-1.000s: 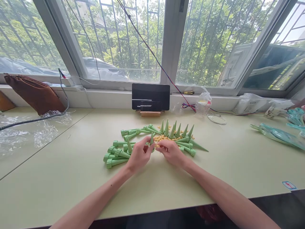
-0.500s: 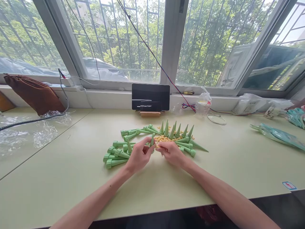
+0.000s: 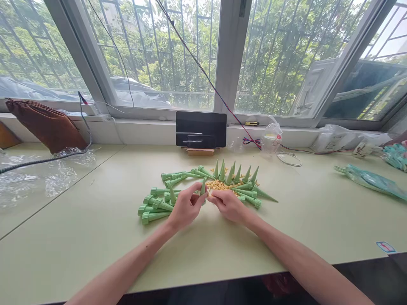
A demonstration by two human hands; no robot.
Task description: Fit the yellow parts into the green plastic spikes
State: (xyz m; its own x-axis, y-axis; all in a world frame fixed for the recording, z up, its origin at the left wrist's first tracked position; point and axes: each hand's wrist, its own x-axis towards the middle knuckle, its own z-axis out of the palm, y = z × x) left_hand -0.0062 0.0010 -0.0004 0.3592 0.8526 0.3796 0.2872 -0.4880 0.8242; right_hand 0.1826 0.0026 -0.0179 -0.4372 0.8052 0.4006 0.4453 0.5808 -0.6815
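Note:
My left hand [image 3: 188, 205] is closed around a green plastic watering spike [image 3: 202, 187], which stands point up between thumb and fingers. Close against it, my right hand [image 3: 228, 204] pinches a small yellow plastic piece [image 3: 208, 194] at the spike's side; the fingers partly hide it. Behind the hands lies a pile of similar yellow pieces [image 3: 218, 184]. More green spikes [image 3: 155, 217] lie on their sides to the left, with one upright spike [image 3: 172, 195] among them. Several spikes [image 3: 237, 174] stand point up behind the pile, and others [image 3: 254, 199] lie at its right.
All this rests on a pale green table [image 3: 104, 245]. A black tablet [image 3: 201, 127] leans on a stand at the back. Clear plastic wrapping [image 3: 60, 178] and a brown pouch [image 3: 47, 127] are at left; a teal plastic bag [image 3: 372, 182] lies at right, cables along the sill.
The right hand's fingers have shifted very slightly around the yellow piece. The left hand and the spike in it have hardly moved.

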